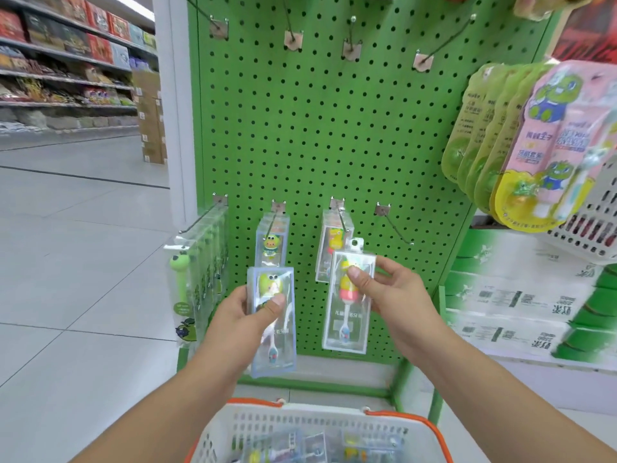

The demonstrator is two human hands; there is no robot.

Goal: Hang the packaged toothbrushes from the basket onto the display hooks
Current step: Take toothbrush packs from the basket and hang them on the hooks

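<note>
A bright green pegboard (334, 128) is dotted with rows of dark holes. A clear package (272, 320) shows a green frog-headed toothbrush; another clear package (347, 302) shows a yellow and pink one. The basket (317, 429) is white lattice, rimmed in orange, and the floor (83, 228) is pale grey tile

Pale tiled floor (83, 262); stocked shelves (66, 61) (far left).

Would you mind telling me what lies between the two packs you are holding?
In the head view, only bare green pegboard shows between the frog pack and the yellow pack.
</note>
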